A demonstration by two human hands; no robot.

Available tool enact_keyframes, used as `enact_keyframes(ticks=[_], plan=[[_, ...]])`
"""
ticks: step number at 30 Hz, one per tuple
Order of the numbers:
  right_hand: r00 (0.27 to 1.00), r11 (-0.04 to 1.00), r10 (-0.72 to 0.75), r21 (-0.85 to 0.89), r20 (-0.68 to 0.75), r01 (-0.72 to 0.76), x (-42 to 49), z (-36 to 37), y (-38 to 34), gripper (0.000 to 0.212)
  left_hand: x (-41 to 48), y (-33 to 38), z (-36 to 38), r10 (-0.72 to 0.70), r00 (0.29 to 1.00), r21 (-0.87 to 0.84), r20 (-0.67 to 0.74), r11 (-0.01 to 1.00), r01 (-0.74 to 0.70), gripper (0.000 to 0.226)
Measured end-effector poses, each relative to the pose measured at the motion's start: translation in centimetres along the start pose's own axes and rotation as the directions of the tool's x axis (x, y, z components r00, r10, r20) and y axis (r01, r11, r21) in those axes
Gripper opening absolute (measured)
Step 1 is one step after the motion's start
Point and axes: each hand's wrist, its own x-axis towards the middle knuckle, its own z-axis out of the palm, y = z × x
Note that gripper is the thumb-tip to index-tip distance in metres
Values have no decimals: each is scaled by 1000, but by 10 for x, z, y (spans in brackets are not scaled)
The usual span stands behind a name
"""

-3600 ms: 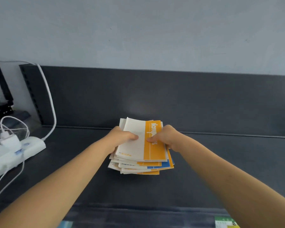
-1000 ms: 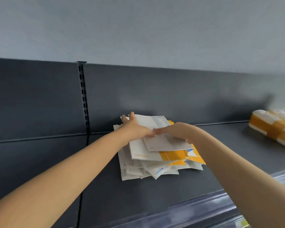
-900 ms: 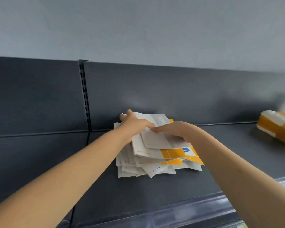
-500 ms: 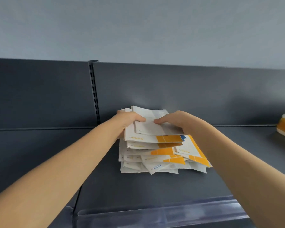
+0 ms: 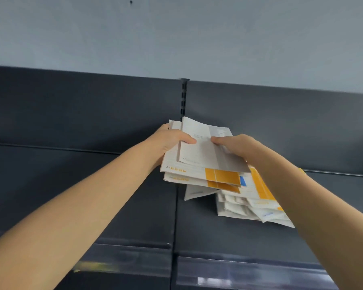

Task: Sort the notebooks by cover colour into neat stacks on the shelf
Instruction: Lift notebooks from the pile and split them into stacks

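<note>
My left fingers (image 5: 186, 140) are clamped on a small bunch of notebooks (image 5: 189, 170), thumb on top. My right fingers (image 5: 218, 141) pinch the top grey one (image 5: 199, 151). The bunch is held over the left side of the messy pile (image 5: 245, 206) on the dark shelf (image 5: 208, 233).

Matt paper-covered notebooks (image 5: 197, 155) on a smooth, dark, matt metal shelf (image 5: 197, 231), fronted by a glossy clear plastic strip (image 5: 239, 273).
</note>
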Motion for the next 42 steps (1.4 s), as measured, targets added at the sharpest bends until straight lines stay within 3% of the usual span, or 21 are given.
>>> enact_keyframes(ticks=[7, 11, 17, 25, 31, 36, 39, 42], plan=[[998, 998, 13, 61, -65, -9, -37, 100, -89, 60, -3, -23, -143, 19, 999, 3, 45, 1000, -19, 66], [998, 973, 47, 229, -29, -39, -71, 174, -150, 62, -13, -38, -240, 7, 998, 27, 66, 1000, -9, 66], [997, 961, 67, 264, 43, -76, -97, 260, -227, 64, -21, -63, -357, -57, 997, -9, 52, 998, 58, 63], [985, 954, 7, 294, 171, -58, -87, 350, -290, 76, -8, -89, -455, -94, 994, -9, -51, 996, 93, 68], [969, 971, -46, 240, 243, -14, -87, 405, -340, 71, 3, -100, -527, -115, 988, 64, -103, 990, 122, 67], [962, 973, -81, 228, 261, 20, -85, 454, -375, 68, 25, -118, -584, -130, 988, 153, -86, 978, 142, 102], [967, 980, -28, 196, 253, -22, -86, 480, -387, 76, 35, -127, -606, -135, 989, 324, -66, 934, 149, 109], [970, 985, 13, 162, 243, -54, -84, 493, -388, 85, 23, -128, -611, -144, 986, 455, -85, 875, 167, 88]])
